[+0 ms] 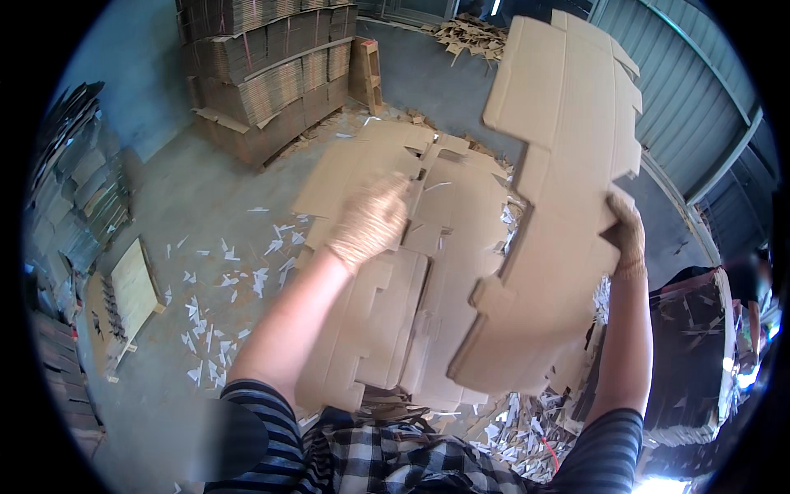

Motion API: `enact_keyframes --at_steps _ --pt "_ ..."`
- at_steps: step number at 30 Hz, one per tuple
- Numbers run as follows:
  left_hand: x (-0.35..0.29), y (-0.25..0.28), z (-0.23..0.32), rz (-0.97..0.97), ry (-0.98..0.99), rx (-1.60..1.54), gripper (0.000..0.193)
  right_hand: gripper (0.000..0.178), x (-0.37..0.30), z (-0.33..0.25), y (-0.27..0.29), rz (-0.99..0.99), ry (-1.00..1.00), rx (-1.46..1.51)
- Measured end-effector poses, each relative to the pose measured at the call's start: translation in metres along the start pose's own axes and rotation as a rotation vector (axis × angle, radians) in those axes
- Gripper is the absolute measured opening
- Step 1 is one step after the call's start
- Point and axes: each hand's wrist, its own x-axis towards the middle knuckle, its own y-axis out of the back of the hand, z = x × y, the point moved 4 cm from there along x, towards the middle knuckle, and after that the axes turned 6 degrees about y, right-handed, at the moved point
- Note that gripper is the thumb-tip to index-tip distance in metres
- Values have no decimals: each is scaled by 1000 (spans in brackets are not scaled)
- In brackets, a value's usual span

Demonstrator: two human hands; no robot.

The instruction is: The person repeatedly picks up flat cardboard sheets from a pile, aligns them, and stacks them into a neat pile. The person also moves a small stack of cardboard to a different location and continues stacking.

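Note:
My right hand, in a tan glove, grips the right edge of a large die-cut cardboard sheet. The sheet is brown, with fold lines and notched flaps, and stands raised and tilted on the right. My left hand, gloved too, hovers over a stack of flat cardboard blanks in front of me. Motion smears its fingers, so their pose is unclear. Slots and cut edges show on the blanks beneath it, and the raised sheet hides part of the pile's right side.
Tall strapped bundles of cardboard stand at the back left. White and brown scraps litter the floor. A wooden board lies on the left near more stacked cardboard. At right are a dark wrapped stack and another person.

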Motion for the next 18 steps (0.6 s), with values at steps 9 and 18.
enact_keyframes --at_steps 9,18 --pt "-140 122 -174 -31 917 -587 74 43 68 84 -190 -16 -111 252" --pt "-222 81 -168 -223 1027 -889 98 49 -7 283 -293 -519 500 -855"
